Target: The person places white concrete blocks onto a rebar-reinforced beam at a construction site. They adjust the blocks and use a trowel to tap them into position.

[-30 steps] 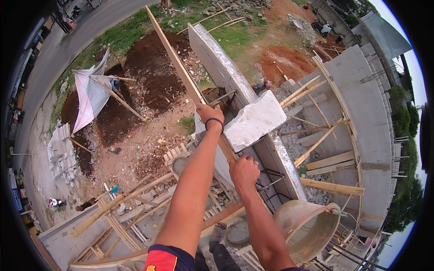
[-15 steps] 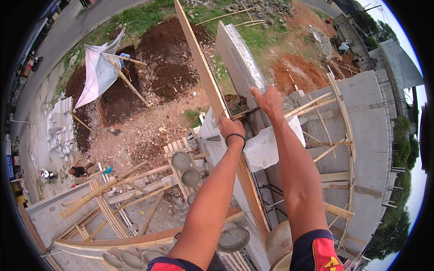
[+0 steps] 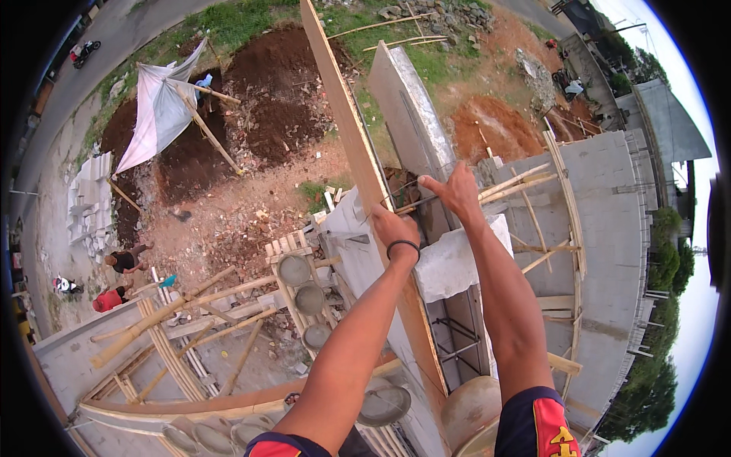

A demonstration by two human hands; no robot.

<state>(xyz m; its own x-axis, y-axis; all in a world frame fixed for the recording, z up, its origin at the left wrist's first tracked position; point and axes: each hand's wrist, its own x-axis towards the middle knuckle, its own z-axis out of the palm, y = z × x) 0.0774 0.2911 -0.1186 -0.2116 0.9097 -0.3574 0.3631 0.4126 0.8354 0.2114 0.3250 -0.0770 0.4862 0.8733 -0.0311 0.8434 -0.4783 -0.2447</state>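
A long plywood board [image 3: 346,99] stands on edge, running away from me. My left hand [image 3: 397,231] is closed over its top edge, with the fingertips partly hidden. Beside it, to the right, stands a thick grey panel [image 3: 411,114] with a pale, rough top edge. My right hand [image 3: 459,194] grips this panel near its closer end, thumb toward the gap and fingers over the far side. A thin dark rod [image 3: 415,203] crosses the gap between the two. Under my right forearm lies a white, rough-sided lump [image 3: 453,263], bridging the gap. Dark steel bars [image 3: 457,339] show below it.
Round buckets of grey mix [image 3: 308,299] stand on a wooden rack at left, well below. Another bucket [image 3: 384,404] is near my left elbow. Bamboo poles [image 3: 514,183] and a grey block wall [image 3: 609,228] lie right. People [image 3: 126,260] are on the ground far left.
Both hands keep their hold, shifted slightly down and right in the picture. My view has turned a little. Another person in red shows at the far left, and a motorbike appears on the road.
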